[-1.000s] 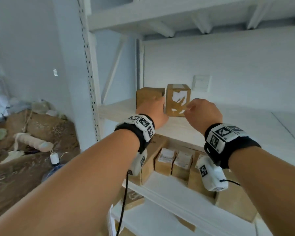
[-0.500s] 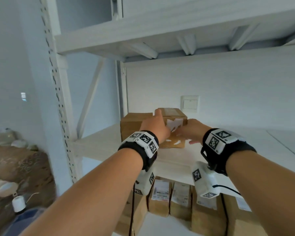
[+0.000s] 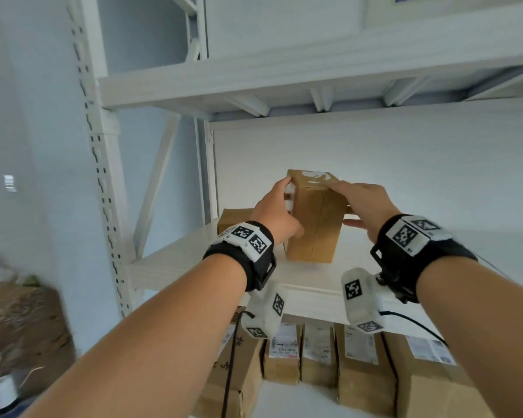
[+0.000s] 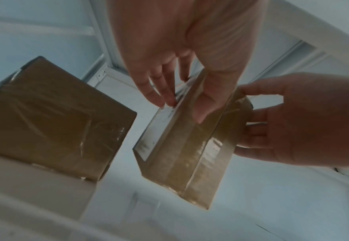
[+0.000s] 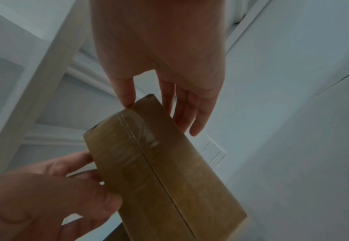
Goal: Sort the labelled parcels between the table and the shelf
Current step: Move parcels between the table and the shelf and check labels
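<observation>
Parcel in hand: a small brown cardboard parcel (image 3: 313,218), taped along its seams, with a torn white label on top and a white label on its left face. It is tilted and held above the white shelf board (image 3: 175,260), near the front edge; the left wrist view shows its lower end clear of the board.

Left hand: the left hand (image 3: 277,212) holds the parcel's left side. In the left wrist view its fingers (image 4: 161,91) lie on the labelled face and its thumb presses the taped face next to it.

Right hand: the right hand (image 3: 361,203) holds the parcel's upper right side. In the right wrist view its thumb touches the top edge, and its fingers (image 5: 192,114) run straight down the far face, only slightly bent.

Grip state: both hands are closed narrowly about the same parcel, one on each side.

Second parcel: a brown taped parcel (image 3: 234,220) stands on the same shelf board, left of and behind the held one, apart from it and partly hidden by the left hand.

Lower shelf: a row of upright brown parcels (image 3: 317,357) with white printed labels stands on the level below, side by side and touching.

Shelf frame: a white perforated upright (image 3: 100,164) stands at the left; a white beam (image 3: 284,73) crosses above.

Wall: a white switch plate (image 5: 211,152) is behind the held parcel in the right wrist view.
</observation>
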A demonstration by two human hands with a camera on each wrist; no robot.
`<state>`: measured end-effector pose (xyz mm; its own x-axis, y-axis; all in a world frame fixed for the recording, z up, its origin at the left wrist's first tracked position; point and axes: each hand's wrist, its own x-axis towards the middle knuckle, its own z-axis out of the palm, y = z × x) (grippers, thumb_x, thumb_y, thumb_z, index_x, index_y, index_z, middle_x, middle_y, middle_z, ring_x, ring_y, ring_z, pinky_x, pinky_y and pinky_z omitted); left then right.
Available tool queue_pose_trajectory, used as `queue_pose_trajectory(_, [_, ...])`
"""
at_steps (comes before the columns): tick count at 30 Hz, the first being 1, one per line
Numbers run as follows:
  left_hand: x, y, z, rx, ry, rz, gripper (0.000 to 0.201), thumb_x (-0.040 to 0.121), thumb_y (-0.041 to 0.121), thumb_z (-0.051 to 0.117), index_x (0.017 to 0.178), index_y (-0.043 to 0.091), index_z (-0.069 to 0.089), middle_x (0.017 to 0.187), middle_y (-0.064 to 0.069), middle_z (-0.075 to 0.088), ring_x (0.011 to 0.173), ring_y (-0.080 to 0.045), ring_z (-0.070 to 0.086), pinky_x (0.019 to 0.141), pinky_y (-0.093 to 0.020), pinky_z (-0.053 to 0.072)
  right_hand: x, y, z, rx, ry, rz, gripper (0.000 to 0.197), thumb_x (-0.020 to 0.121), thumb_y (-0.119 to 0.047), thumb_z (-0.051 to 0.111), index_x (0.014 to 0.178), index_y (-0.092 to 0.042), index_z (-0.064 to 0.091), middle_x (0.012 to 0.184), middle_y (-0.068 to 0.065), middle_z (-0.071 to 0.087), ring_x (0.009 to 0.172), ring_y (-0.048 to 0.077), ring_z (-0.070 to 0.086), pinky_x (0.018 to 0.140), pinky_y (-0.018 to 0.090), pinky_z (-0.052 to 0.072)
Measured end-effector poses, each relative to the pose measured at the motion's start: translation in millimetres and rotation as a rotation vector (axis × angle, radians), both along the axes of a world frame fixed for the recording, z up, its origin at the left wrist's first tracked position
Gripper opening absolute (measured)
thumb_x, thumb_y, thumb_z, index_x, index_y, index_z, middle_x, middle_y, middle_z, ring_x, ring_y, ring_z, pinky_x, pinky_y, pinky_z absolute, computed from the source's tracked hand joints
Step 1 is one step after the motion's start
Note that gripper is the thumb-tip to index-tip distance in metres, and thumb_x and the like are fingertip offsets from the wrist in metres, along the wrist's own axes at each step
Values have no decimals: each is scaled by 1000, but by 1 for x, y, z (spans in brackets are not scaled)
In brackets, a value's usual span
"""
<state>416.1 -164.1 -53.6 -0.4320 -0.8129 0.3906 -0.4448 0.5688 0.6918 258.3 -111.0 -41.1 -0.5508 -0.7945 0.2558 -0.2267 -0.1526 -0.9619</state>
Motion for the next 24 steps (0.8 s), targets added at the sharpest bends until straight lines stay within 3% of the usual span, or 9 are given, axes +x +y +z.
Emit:
queue_pose_trajectory(3, [5,9,-1,14,82,-28,105,71,5,82,154,26,22,142,4,48,103,-16,59,93,-40,54,7,15,0,-35,12,-37,34,83,-46,71,99,-16,68,108,1,69,106,21,64,93,42,55])
queue_pose_trajectory(8, [13,27,-2,68,278,-93,81,75,-2,66,147,24,38,132,7,59,104,-20,64,87,-37,56,14,40,-4,-37,-30,-74,60,79,-60,69,120,-17,61,118,3,66,109,23,63,94,44,54])
queue_pose_trajectory(11, [13,37,-3,59,290,-138,67,82,-7,56,140,25,46,122,9,65,104,-17,64,83,-35,56,18,52,-11,-34,-4,-75,98,73,-62,75,150,-19,34,140,7,52,119,27,57,95,47,53])
queue_pose_trajectory(14, [12,45,-8,35,235,-169,64,86,-7,52,142,25,45,125,9,64,107,-14,63,91,-37,56,23,58,-16,-16,118,-121,115,65,-59,82,155,-22,20,149,8,43,127,29,52,100,51,50])
queue_pose_trajectory(19, [14,53,-16,59,189,-232,65,86,-11,47,143,21,43,125,5,65,109,-15,60,88,-32,54,25,66,-23,0,166,-288,92,73,-50,78,147,-22,31,141,8,49,121,26,52,95,37,47])
queue_pose_trajectory(22, [17,59,-19,94,141,-226,66,87,-6,54,145,20,38,126,3,57,108,-15,56,89,-32,53,24,74,-26,-11,121,-263,82,80,-44,72,147,-20,30,138,6,49,117,23,50,91,37,43])
queue_pose_trajectory(24, [18,60,-22,136,159,-216,73,84,0,63,148,20,35,136,-1,51,118,-18,53,96,-34,50,23,81,-28,-15,94,-221,80,84,-40,70,149,-19,29,134,5,49,114,21,49,91,36,42])
